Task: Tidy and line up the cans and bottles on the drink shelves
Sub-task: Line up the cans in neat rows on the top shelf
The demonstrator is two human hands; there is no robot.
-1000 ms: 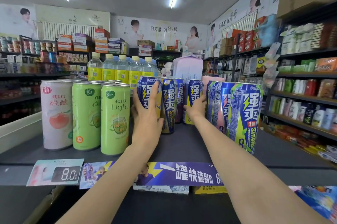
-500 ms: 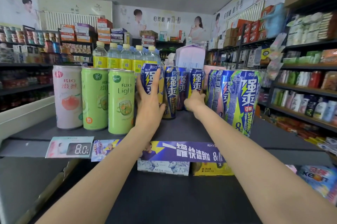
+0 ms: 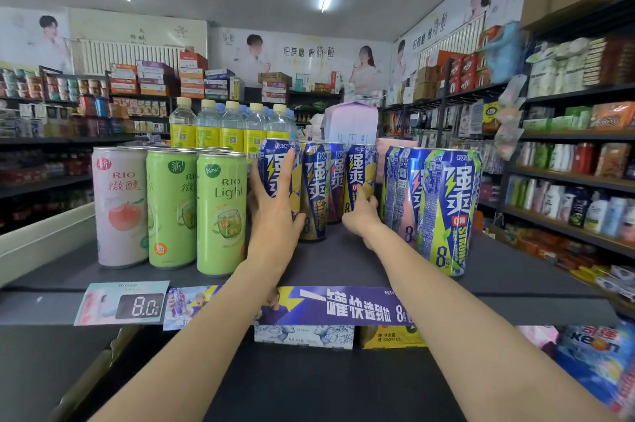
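The left hand [image 3: 275,212] grips one tall blue metal can [image 3: 278,169], and the right hand [image 3: 360,215] grips another blue can [image 3: 360,169] behind it, probably to draw both forward on the dark shelf [image 3: 343,263].

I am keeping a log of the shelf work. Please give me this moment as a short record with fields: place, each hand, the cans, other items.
place: dark shop shelf with a price tag on its front edge
left hand: wrapped round a blue can
right hand: touching another blue can; grip unclear
cans between the hands: two blue cans, upright
left group: pink can, two green cans, upright in a row
right group: blue cans nearer the front edge
behind: yellow-label bottles
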